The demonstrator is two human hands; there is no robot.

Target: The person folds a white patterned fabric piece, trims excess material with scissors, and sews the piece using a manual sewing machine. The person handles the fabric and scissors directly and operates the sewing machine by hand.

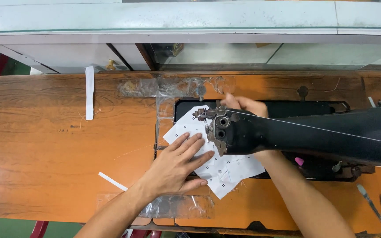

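Pressing flat with open left hand (175, 165) on white patterned fabric (225, 169); right hand (243, 105) behind black sewing machine (287, 134), grip impossible to tell.
Spread across the machine bed under the needle, on orange wooden table (45, 145); white strip (89, 92) taped well off to the left.

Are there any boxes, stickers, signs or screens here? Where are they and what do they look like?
No boxes, signs or screens show.
White printed piece: flat under the sewing machine, white with small black square marks; the left hand lies on it, the right hand reaches behind the machine head.
White strip: a long, narrow, plain white rectangle, upright on the orange table, far left.
Small white strip: thin, slanted, near the left wrist.
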